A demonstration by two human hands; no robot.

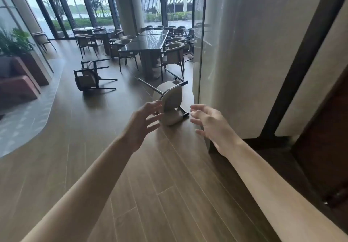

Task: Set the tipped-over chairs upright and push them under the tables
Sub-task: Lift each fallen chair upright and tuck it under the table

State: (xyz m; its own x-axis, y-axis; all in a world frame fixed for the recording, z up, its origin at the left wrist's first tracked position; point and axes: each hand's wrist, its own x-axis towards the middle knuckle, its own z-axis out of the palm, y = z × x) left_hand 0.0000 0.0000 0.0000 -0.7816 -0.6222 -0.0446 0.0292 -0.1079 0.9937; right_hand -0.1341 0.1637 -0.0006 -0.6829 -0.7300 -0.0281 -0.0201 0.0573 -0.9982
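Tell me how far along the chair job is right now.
Barely started. Two chairs lie tipped over: the near chair by the pillar, and a second chair farther left. Both hands, left and right, are open and reaching toward the near chair, holding nothing. Both need righting and pushing under the long table.
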